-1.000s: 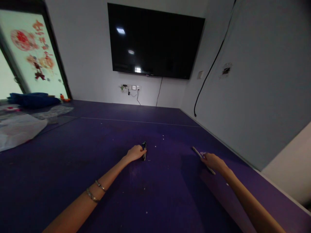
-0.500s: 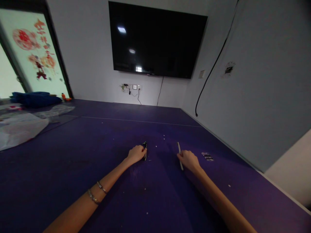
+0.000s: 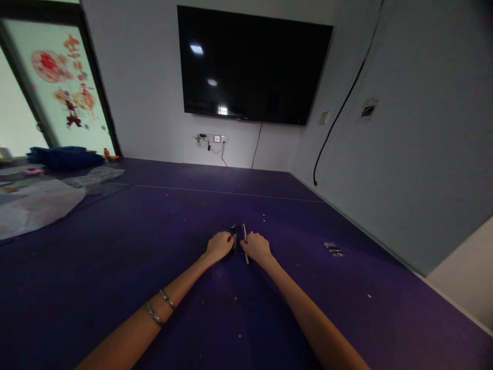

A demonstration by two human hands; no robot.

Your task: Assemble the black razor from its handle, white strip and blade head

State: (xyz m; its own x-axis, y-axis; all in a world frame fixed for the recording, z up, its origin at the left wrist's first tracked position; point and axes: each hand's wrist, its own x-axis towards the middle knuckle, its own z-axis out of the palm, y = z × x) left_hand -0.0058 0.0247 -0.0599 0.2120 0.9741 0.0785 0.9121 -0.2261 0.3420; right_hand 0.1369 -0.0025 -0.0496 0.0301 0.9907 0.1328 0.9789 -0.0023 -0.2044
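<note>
My left hand (image 3: 219, 246) is closed around a thin dark object with a pale edge (image 3: 235, 245), perhaps a phone or its case, seen almost edge-on. In my right hand (image 3: 258, 247) is a slim, light grey piece (image 3: 247, 258), also seen edge-on. Both pieces stand roughly upright over the purple surface (image 3: 185, 318), facing each other with a narrow gap between them. My fingers hide part of each, so their exact kind cannot be told.
To the right lies a small clear packet with dark strips (image 3: 333, 249). White plastic sheeting (image 3: 46, 205) and dark blue cloth (image 3: 63, 158) lie at the far left. A black cable (image 3: 339, 115) hangs along the right wall. Small pale scraps dot the surface.
My right hand has moved left with the light grey piece, bringing it close beside the dark object. My left hand has barely moved; the view has shifted slightly.
</note>
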